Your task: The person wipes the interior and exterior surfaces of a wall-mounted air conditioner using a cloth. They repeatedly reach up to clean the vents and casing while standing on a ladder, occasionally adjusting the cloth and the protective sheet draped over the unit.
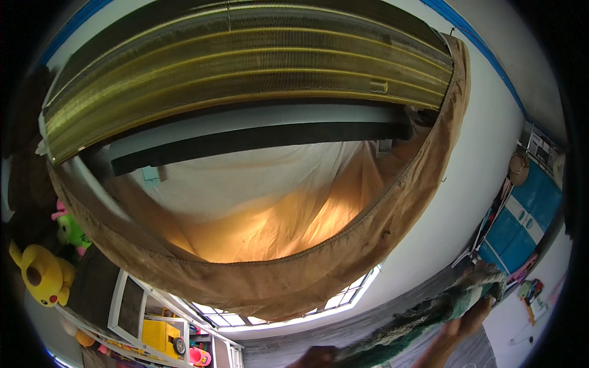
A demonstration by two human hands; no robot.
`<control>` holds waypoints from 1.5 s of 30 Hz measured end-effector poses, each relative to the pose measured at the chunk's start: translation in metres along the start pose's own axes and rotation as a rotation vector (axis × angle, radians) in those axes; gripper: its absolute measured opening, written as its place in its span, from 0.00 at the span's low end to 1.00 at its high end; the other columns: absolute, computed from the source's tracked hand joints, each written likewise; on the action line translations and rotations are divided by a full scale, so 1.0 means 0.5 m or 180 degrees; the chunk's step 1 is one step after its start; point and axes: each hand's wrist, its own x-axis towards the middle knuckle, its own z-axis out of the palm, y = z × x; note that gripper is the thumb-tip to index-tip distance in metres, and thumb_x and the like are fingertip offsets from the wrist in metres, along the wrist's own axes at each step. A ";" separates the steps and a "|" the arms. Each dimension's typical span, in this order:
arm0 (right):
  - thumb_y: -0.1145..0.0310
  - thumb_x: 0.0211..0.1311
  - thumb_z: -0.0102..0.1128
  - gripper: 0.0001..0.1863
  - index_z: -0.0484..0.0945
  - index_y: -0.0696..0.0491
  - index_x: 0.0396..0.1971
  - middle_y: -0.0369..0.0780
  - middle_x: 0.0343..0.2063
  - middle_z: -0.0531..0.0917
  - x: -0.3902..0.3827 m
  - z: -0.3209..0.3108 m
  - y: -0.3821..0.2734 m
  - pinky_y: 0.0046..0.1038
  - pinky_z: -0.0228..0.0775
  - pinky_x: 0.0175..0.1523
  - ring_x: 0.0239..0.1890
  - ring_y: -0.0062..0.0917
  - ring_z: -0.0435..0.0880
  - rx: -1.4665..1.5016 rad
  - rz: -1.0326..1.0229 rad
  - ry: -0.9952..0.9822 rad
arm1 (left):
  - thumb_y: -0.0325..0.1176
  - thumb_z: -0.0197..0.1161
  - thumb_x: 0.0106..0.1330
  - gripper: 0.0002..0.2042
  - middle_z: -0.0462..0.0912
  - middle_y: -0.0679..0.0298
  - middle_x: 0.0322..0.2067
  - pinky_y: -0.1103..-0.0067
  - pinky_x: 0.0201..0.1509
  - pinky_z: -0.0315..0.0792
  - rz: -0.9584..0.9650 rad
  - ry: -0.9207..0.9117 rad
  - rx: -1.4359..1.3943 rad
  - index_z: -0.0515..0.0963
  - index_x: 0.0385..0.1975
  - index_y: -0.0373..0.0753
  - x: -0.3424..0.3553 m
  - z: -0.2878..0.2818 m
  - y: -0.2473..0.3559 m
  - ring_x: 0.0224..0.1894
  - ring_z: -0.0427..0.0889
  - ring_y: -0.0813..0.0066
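A long green and whitish cloth (423, 313), frayed or shaggy along its length, stretches slantwise across the lower right. My right hand (469, 320) is closed round it near its far end. At the lower edge my left hand (318, 356), dark and partly cut off, grips the near end. Above both hands hangs a brown fabric catch bag (276, 288), fixed around a wall air conditioner. The unit's finned coil (257, 67) is bare. Below the coil runs a dark bar (264, 138) in front of a pale panel. Neither hand touches the unit.
Lower left, a white shelf unit (126, 306) holds toys, including a yellow toy vehicle (161, 337). Yellow and green plush toys (43, 279) sit beside the bag. A barred window (343, 299) shows below it. A blue cabinet (521, 211) stands at the right by the wall.
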 end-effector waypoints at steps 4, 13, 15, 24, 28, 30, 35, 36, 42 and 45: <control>0.45 0.64 0.59 0.29 0.71 0.51 0.56 0.42 0.51 0.79 -0.085 -0.043 0.114 0.42 0.78 0.50 0.53 0.37 0.80 -0.0575 0.1189 0.0504 | 0.41 0.67 0.63 0.29 0.69 0.49 0.61 0.62 0.72 0.58 0.0722 0.0973 -0.1535 0.68 0.60 0.32 -0.066 -0.012 0.158 0.67 0.65 0.52; 0.66 0.72 0.49 0.16 0.73 0.57 0.54 0.43 0.41 0.80 -0.419 0.031 0.400 0.34 0.74 0.44 0.40 0.30 0.80 -0.0496 0.3663 -0.0022 | 0.40 0.61 0.70 0.30 0.63 0.48 0.65 0.66 0.68 0.62 0.1498 0.1030 0.2738 0.60 0.67 0.36 0.017 0.041 0.160 0.66 0.64 0.49; 0.69 0.71 0.50 0.14 0.76 0.57 0.52 0.40 0.38 0.81 -0.376 0.093 0.363 0.32 0.74 0.40 0.35 0.28 0.80 -0.0979 0.3277 -0.0433 | 0.43 0.61 0.70 0.27 0.64 0.47 0.64 0.62 0.67 0.62 0.1309 0.0631 0.1896 0.66 0.62 0.32 -0.001 0.025 0.209 0.65 0.65 0.46; 0.77 0.71 0.51 0.10 0.75 0.61 0.49 0.41 0.37 0.81 0.023 0.596 0.325 0.21 0.72 0.42 0.38 0.18 0.80 -0.1220 -0.1230 -0.1509 | 0.46 0.64 0.67 0.24 0.74 0.49 0.56 0.58 0.64 0.64 0.2696 0.3214 0.2294 0.75 0.51 0.30 -0.112 -0.058 0.387 0.59 0.71 0.50; 0.68 0.68 0.52 0.18 0.75 0.63 0.52 0.49 0.56 0.74 0.124 0.812 0.428 0.45 0.72 0.51 0.58 0.38 0.73 -0.3472 -0.3067 -0.1411 | 0.46 0.64 0.67 0.24 0.75 0.49 0.54 0.58 0.64 0.64 0.2400 0.3477 0.2658 0.76 0.51 0.30 -0.147 -0.082 0.379 0.58 0.71 0.51; 0.61 0.68 0.49 0.22 0.77 0.62 0.52 0.52 0.58 0.73 0.164 0.832 0.444 0.57 0.67 0.55 0.60 0.43 0.72 -0.3898 -0.3545 -0.1436 | 0.46 0.65 0.67 0.23 0.76 0.50 0.54 0.58 0.64 0.64 0.2290 0.3468 0.2793 0.76 0.50 0.30 -0.155 -0.085 0.373 0.58 0.71 0.51; 0.58 0.63 0.54 0.17 0.86 0.49 0.43 0.43 0.46 0.86 0.282 0.807 0.388 0.61 0.61 0.60 0.53 0.40 0.82 -0.4883 -0.2611 -0.2458 | 0.46 0.65 0.66 0.23 0.77 0.50 0.52 0.57 0.63 0.64 0.2039 0.3400 0.2984 0.77 0.49 0.31 -0.162 -0.081 0.354 0.57 0.72 0.52; 0.58 0.63 0.52 0.18 0.86 0.50 0.43 0.45 0.43 0.87 0.323 0.792 0.366 0.56 0.66 0.58 0.49 0.42 0.84 -0.5297 -0.2266 -0.2704 | 0.46 0.65 0.66 0.23 0.77 0.50 0.52 0.57 0.63 0.64 0.1995 0.3383 0.3006 0.77 0.49 0.31 -0.164 -0.082 0.350 0.57 0.72 0.52; 0.58 0.62 0.50 0.18 0.86 0.51 0.41 0.50 0.43 0.86 0.462 0.650 0.278 0.44 0.74 0.54 0.49 0.48 0.83 -0.6221 -0.2478 -0.1871 | 0.46 0.65 0.66 0.22 0.79 0.51 0.50 0.57 0.63 0.64 0.1739 0.3192 0.3082 0.78 0.48 0.31 -0.180 -0.087 0.315 0.57 0.73 0.52; 0.58 0.62 0.51 0.19 0.84 0.55 0.42 0.53 0.46 0.84 0.566 0.565 0.255 0.44 0.74 0.54 0.49 0.51 0.82 -0.6716 -0.2308 -0.1582 | 0.45 0.66 0.65 0.20 0.81 0.54 0.46 0.59 0.62 0.65 0.1585 0.3295 0.2920 0.80 0.45 0.33 -0.180 -0.086 0.289 0.55 0.75 0.55</control>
